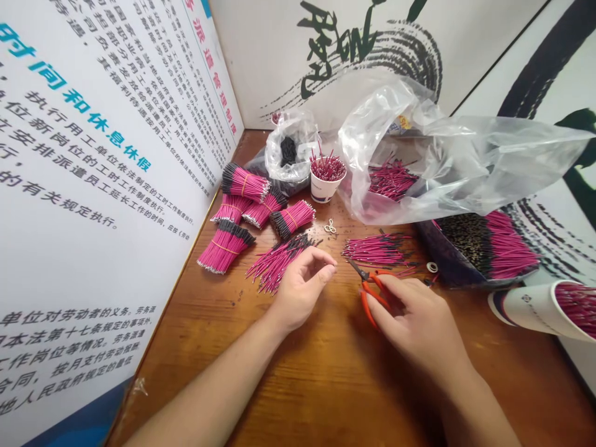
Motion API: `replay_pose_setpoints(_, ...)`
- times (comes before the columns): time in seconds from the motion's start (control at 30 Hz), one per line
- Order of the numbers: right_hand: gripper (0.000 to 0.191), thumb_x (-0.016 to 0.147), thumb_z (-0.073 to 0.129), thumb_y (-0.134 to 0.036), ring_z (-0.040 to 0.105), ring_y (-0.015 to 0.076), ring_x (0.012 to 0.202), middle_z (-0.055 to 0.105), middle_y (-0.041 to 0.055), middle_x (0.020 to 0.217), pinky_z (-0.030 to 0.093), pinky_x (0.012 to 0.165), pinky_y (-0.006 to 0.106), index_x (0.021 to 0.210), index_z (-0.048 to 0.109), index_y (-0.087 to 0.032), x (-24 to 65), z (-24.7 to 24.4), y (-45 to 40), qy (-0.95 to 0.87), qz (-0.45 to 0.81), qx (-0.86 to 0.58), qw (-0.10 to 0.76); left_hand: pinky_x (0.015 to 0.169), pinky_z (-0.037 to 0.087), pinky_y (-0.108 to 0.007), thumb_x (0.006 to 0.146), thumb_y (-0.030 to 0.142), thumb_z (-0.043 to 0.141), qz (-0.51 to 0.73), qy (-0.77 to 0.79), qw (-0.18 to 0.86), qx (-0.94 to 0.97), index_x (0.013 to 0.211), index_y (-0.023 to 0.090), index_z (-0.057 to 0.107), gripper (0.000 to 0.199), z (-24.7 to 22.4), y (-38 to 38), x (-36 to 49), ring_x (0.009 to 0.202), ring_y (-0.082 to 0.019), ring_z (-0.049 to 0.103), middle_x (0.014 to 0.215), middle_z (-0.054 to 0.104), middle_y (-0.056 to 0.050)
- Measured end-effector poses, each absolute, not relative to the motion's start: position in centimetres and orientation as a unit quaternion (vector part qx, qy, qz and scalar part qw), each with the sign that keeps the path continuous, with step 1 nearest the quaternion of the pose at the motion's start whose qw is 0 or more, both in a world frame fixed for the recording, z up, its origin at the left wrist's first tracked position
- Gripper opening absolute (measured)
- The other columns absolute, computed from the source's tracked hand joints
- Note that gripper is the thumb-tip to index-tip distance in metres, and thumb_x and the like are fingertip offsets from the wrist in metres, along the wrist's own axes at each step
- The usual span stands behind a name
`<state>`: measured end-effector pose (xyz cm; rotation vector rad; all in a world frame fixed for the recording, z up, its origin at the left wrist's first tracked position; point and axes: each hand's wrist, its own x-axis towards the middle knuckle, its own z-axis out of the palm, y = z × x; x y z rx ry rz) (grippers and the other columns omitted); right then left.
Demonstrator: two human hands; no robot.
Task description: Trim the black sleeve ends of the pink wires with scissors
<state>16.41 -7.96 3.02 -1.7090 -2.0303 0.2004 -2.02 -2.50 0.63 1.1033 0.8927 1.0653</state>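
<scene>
My left hand (300, 288) is closed in a pinch, thumb against forefinger; anything between the fingertips is too small to make out. My right hand (412, 313) grips a pair of scissors (372, 287) by their orange handles, the dark blades pointing up and left toward my left fingertips but apart from them. Just behind my left hand lies a loose pile of pink wires with black ends (284, 257). Another row of loose pink wires (375, 249) is spread on the table beyond the scissors.
Bundles of pink wires (226, 248) banded together sit at the left. Behind stand a paper cup of wires (327, 186), a bag of black pieces (289, 146) and a clear plastic bag (419, 186). At right are a dark wire-filled container (447, 261) and a tilted cup (531, 310).
</scene>
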Motion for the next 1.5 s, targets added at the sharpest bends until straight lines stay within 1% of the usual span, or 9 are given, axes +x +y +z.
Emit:
replay_pose_setpoints(0.17, 0.019, 0.087, 0.057, -0.032, 0.059, 0.0195, 0.061, 0.071, 0.0048, 0.070, 0.046, 0.065, 0.032, 0.084, 0.070, -0.018, 16.21, 3.11, -8.04, -0.759, 0.076, -0.601, 0.239, 0.066, 0.039, -0.024, 0.085, 0.032, 0.065, 0.470, 0.383, 0.631, 0.484, 0.086, 0.017, 0.058, 0.017, 0.61, -2.52, -1.99, 0.069, -0.011, 0.047, 0.079, 0.054, 0.000)
replay_pose_setpoints(0.37, 0.022, 0.088, 0.057, -0.034, 0.060, 0.0201, 0.062, 0.070, 0.0055, 0.068, 0.046, 0.063, 0.031, 0.088, 0.071, -0.017, 16.48, 3.09, -8.01, -0.745, 0.058, -0.618, 0.245, 0.065, 0.039, -0.024, 0.085, 0.033, 0.065, 0.467, 0.387, 0.633, 0.482, 0.085, 0.017, 0.058, 0.018, 0.64, -2.51, -2.01, 0.068, -0.011, 0.047, 0.079, 0.054, 0.000)
replay_pose_setpoints(0.6, 0.021, 0.087, 0.056, -0.033, 0.059, 0.0189, 0.060, 0.071, 0.0041, 0.068, 0.045, 0.062, 0.030, 0.082, 0.070, -0.020, 16.19, 3.25, -8.03, -0.755, 0.071, -0.607, 0.238, 0.066, 0.038, -0.024, 0.087, 0.028, 0.062, 0.471, 0.378, 0.630, 0.488, 0.087, 0.016, 0.058, 0.013, 0.47, -2.49, -2.03, 0.068, -0.011, 0.046, 0.079, 0.054, 0.000)
replay_pose_setpoints(0.77, 0.020, 0.088, 0.057, -0.033, 0.058, 0.0186, 0.059, 0.070, 0.0033, 0.067, 0.046, 0.062, 0.029, 0.084, 0.071, -0.018, 16.26, 3.05, -8.03, -0.755, 0.057, -0.603, 0.252, 0.066, 0.038, -0.024, 0.087, 0.029, 0.063, 0.468, 0.379, 0.631, 0.489, 0.087, 0.016, 0.058, 0.013, 0.39, -2.49, -2.03, 0.068, -0.011, 0.047, 0.078, 0.054, 0.001)
replay_pose_setpoints(0.93, 0.021, 0.088, 0.056, -0.033, 0.058, 0.0192, 0.059, 0.069, 0.0040, 0.066, 0.045, 0.061, 0.030, 0.082, 0.070, -0.018, 16.24, 3.00, -8.11, -0.760, 0.053, -0.599, 0.245, 0.066, 0.038, -0.024, 0.087, 0.028, 0.062, 0.469, 0.378, 0.631, 0.489, 0.086, 0.016, 0.058, 0.013, 0.37, -2.51, -2.10, 0.068, -0.010, 0.047, 0.078, 0.054, 0.001)
replay_pose_setpoints(1.07, 0.022, 0.088, 0.057, -0.033, 0.058, 0.0192, 0.059, 0.068, 0.0036, 0.065, 0.045, 0.060, 0.029, 0.085, 0.071, -0.017, 16.22, 3.04, -8.07, -0.755, 0.050, -0.604, 0.252, 0.066, 0.038, -0.024, 0.087, 0.027, 0.062, 0.467, 0.378, 0.631, 0.491, 0.087, 0.016, 0.058, 0.011, 0.42, -2.49, -2.08, 0.069, -0.010, 0.046, 0.079, 0.054, 0.000)
replay_pose_setpoints(1.23, 0.022, 0.088, 0.057, -0.034, 0.057, 0.0195, 0.058, 0.068, 0.0039, 0.065, 0.045, 0.060, 0.030, 0.082, 0.071, -0.017, 16.17, 3.00, -8.13, -0.764, 0.046, -0.595, 0.247, 0.065, 0.038, -0.024, 0.086, 0.028, 0.063, 0.468, 0.379, 0.632, 0.488, 0.086, 0.016, 0.057, 0.013, 0.43, -2.48, -2.02, 0.068, -0.010, 0.046, 0.078, 0.053, 0.001)
replay_pose_setpoints(1.33, 0.022, 0.088, 0.058, -0.034, 0.058, 0.0198, 0.059, 0.069, 0.0040, 0.066, 0.045, 0.061, 0.030, 0.085, 0.071, -0.017, 16.26, 2.92, -8.17, -0.755, 0.037, -0.606, 0.248, 0.065, 0.038, -0.024, 0.086, 0.028, 0.063, 0.465, 0.384, 0.628, 0.492, 0.086, 0.016, 0.057, 0.013, 0.48, -2.50, -2.04, 0.068, -0.010, 0.046, 0.078, 0.053, 0.001)
replay_pose_setpoints(1.5, 0.020, 0.088, 0.058, -0.034, 0.057, 0.0186, 0.059, 0.068, 0.0030, 0.066, 0.044, 0.060, 0.029, 0.086, 0.071, -0.018, 16.35, 2.89, -8.17, -0.752, 0.059, -0.607, 0.251, 0.066, 0.039, -0.024, 0.087, 0.027, 0.061, 0.463, 0.379, 0.631, 0.494, 0.088, 0.016, 0.058, 0.012, 0.60, -2.48, -2.08, 0.068, -0.010, 0.046, 0.079, 0.055, 0.000)
